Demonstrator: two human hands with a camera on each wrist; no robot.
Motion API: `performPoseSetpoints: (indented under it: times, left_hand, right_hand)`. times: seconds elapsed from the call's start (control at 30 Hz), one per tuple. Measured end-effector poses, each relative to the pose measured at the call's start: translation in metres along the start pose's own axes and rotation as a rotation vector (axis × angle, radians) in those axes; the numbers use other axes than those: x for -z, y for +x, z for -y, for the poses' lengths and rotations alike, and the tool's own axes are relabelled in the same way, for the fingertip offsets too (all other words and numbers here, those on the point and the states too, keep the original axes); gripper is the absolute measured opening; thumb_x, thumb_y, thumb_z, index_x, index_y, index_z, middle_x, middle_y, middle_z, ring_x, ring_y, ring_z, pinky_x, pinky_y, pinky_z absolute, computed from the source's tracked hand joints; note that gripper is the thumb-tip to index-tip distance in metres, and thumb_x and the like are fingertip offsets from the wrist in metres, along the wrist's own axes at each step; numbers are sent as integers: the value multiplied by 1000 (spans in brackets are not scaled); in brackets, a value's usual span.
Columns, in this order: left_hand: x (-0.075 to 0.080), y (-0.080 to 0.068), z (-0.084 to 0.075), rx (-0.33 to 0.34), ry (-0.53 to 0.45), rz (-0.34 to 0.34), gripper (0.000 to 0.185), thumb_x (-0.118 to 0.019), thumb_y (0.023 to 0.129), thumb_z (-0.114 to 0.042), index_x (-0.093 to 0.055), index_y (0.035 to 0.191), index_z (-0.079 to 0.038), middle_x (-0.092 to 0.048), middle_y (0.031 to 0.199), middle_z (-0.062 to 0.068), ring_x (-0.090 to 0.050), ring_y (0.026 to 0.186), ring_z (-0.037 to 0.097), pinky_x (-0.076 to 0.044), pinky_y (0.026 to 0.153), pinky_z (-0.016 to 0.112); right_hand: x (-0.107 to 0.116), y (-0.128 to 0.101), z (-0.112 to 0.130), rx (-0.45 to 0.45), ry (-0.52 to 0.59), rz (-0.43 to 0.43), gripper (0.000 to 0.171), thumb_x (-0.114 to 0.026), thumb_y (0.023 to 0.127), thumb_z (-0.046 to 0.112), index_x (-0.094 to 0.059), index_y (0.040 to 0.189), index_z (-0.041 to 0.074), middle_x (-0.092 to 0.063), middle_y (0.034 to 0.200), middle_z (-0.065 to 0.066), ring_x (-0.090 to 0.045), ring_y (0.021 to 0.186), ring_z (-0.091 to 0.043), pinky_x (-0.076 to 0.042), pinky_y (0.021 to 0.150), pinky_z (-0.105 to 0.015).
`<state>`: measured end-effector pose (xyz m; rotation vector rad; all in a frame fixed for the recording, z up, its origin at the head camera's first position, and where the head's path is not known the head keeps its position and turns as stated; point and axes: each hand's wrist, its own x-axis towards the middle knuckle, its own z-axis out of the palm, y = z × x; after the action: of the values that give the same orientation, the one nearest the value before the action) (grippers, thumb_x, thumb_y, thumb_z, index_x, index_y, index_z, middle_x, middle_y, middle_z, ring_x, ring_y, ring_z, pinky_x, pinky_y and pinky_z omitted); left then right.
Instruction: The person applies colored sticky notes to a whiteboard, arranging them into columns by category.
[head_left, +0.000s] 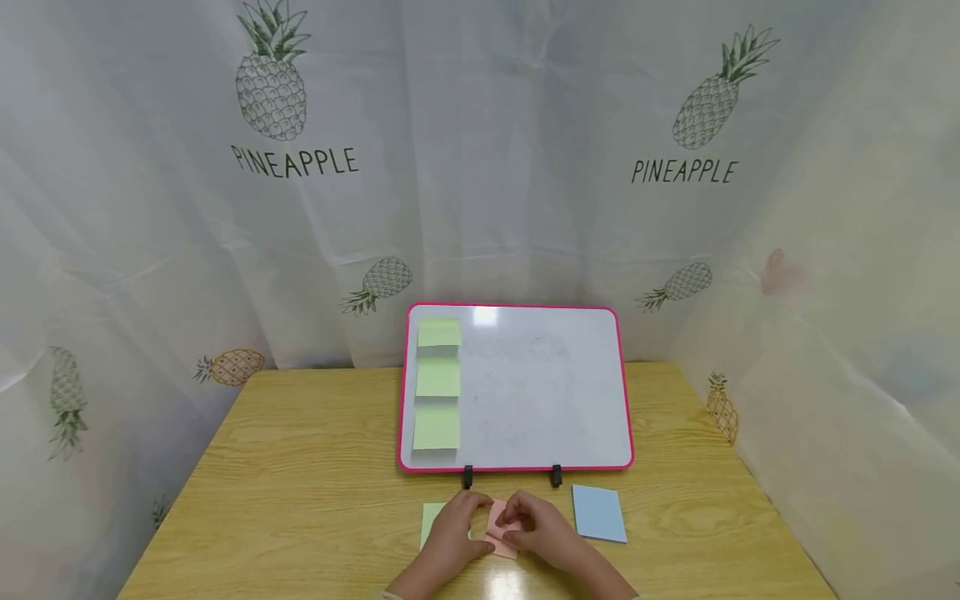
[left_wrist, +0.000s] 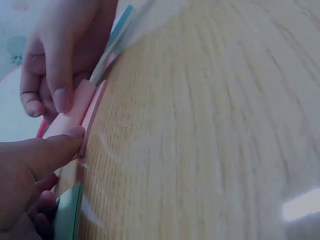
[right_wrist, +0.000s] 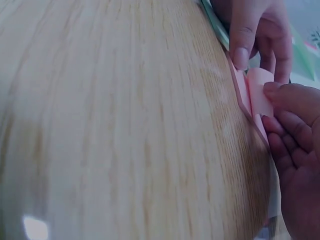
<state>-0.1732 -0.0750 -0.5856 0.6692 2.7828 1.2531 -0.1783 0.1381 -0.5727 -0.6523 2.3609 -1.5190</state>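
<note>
A pink sticky-note pad [head_left: 498, 521] lies on the wooden table just in front of the whiteboard [head_left: 540, 392]. My left hand [head_left: 457, 527] grips the pad at its left edge, the thumb [left_wrist: 50, 150] pressed against the pad's side [left_wrist: 75, 112]. My right hand [head_left: 537, 525] pinches the top pink note [right_wrist: 260, 87], which curls up off the pad. The right fingers [right_wrist: 292, 102] sit on the lifted sheet, and a left finger [right_wrist: 241, 42] holds the pad's far edge. Three green notes [head_left: 438, 379] form a column down the board's left side.
A green pad [head_left: 429, 518] lies partly under my left hand, and a blue pad [head_left: 598, 512] lies to the right of my right hand. The board stands on two black clips [head_left: 468, 477]. Pineapple-print curtains close in the table [head_left: 300, 467] on three sides.
</note>
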Motion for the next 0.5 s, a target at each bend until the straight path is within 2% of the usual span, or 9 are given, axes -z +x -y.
performPoseSetpoints:
  times: [0.1,0.17,0.27,0.33,0.5]
  left_hand:
    - [-2,0,-2,-3,58,-14,58,-88,69,-18,-59,119,-15,-57,120,-1,-54,111,25,-44,93,44]
    - [-3,-1,-3,9,55,-13,59,-88,69,-17,-59,120,-15,-58,122,-1,-54,113,27,-43,94,46]
    - [-3,-1,-4,28,36,-12,63,-88,69,-16,-58,124,-17,-59,125,-2,-53,112,24,-43,93,44]
    - [-4,-2,-4,34,27,-14,66,-88,69,-15,-56,128,-19,-60,126,-3,-54,108,21,-44,90,42]
    - [-4,-2,-4,31,30,-11,68,-88,70,-15,-54,128,-21,-60,125,-5,-53,99,14,-44,85,37]
  right_hand:
    - [0,1,-1,-1,20,-1,12,-68,91,11,-59,98,10,-64,101,0,-59,97,-14,-48,84,-29]
    - [0,1,0,-4,30,-1,9,-67,92,10,-60,98,11,-63,100,-1,-58,93,-13,-48,81,-28]
    - [1,2,-1,-4,54,-2,5,-64,93,8,-66,97,10,-65,96,-4,-57,85,-11,-48,74,-26]
    - [2,3,-1,4,76,-6,8,-63,93,6,-70,97,9,-67,94,-4,-57,81,-9,-48,71,-25]
    - [5,5,-6,3,144,-8,13,-63,92,2,-74,99,3,-69,96,-7,-59,83,-9,-50,70,-23]
